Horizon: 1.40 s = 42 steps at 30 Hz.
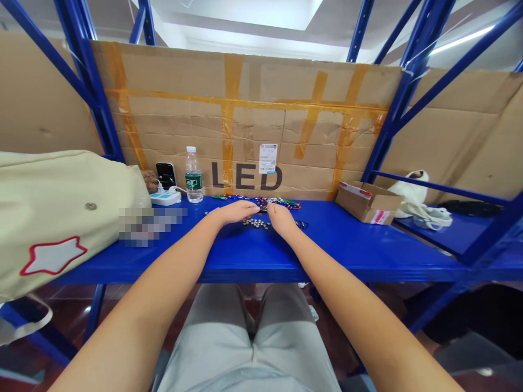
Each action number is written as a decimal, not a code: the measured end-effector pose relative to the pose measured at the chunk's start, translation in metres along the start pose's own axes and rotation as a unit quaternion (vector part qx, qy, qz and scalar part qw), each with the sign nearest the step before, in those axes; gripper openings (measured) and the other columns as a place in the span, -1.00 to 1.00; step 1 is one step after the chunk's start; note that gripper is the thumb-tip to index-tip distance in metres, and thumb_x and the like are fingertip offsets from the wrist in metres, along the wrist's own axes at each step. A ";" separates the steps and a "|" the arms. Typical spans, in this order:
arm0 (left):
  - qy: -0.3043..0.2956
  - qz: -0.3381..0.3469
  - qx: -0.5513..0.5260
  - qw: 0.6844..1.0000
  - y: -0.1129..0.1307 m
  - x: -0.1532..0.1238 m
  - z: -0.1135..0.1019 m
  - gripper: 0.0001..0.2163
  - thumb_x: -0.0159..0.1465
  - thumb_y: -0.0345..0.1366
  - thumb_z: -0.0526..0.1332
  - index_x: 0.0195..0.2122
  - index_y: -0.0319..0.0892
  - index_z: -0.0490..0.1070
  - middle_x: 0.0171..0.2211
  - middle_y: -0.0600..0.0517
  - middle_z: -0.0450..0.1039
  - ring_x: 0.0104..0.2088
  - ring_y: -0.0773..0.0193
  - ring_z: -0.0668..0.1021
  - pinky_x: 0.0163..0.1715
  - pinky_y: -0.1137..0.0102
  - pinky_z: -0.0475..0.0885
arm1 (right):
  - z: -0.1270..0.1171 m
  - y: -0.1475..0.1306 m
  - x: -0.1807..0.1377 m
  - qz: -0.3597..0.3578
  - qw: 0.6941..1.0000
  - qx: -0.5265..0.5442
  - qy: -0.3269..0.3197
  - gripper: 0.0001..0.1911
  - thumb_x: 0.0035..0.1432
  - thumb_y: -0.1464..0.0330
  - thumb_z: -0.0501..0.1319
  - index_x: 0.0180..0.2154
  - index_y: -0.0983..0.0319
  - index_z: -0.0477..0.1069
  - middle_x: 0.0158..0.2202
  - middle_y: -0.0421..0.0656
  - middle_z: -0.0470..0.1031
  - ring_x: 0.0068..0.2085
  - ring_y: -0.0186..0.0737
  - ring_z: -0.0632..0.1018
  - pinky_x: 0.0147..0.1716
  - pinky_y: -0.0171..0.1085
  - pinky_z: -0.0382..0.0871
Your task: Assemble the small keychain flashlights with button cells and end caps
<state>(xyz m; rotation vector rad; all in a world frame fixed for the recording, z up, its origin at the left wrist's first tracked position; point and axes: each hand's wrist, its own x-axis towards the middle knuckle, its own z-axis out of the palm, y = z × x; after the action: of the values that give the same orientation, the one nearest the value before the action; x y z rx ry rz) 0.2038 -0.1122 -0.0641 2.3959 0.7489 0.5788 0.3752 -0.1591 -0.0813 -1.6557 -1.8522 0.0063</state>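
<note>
Both arms reach forward over the blue shelf top [347, 239]. My left hand [240, 210] is closed, thumb and fingers pressed together and pointing right. Facing it, my right hand [280, 219] is closed too, its thumb uppermost. Something small and dark shows between the fingertips, too small to name. Just below the hands lies a loose heap of small metallic pieces [257, 224]. Behind them stretches a row of thin multicoloured cords or strips [290, 203], partly hidden by the hands. Some small black loop-shaped pieces [302, 224] lie to the right of my right hand.
A water bottle [194, 177], a phone [165, 175] and a white power strip [165, 197] stand at the back left. A cream bag [73, 207] fills the left end. An open cardboard box [368, 202] sits at right. A cardboard panel [183, 122] closes off the back.
</note>
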 end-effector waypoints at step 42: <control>-0.117 -0.049 0.247 0.961 0.013 -0.008 -0.007 -0.75 0.11 -0.23 0.17 -0.21 -0.13 0.52 -0.25 0.08 0.54 -0.31 0.32 0.49 -0.36 0.50 0.26 | -0.013 0.005 -0.010 -0.066 0.987 -0.128 -0.074 -0.58 0.31 0.17 -0.07 -0.36 0.20 0.46 -0.26 -0.11 0.54 -0.28 -0.23 0.48 -0.43 -0.36 0.11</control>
<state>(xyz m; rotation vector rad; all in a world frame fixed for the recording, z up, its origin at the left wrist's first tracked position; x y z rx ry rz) 0.1986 -0.1238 -0.0521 2.7889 0.9902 0.0607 0.3857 -0.1719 -0.0777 -1.7385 -2.1476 -0.1765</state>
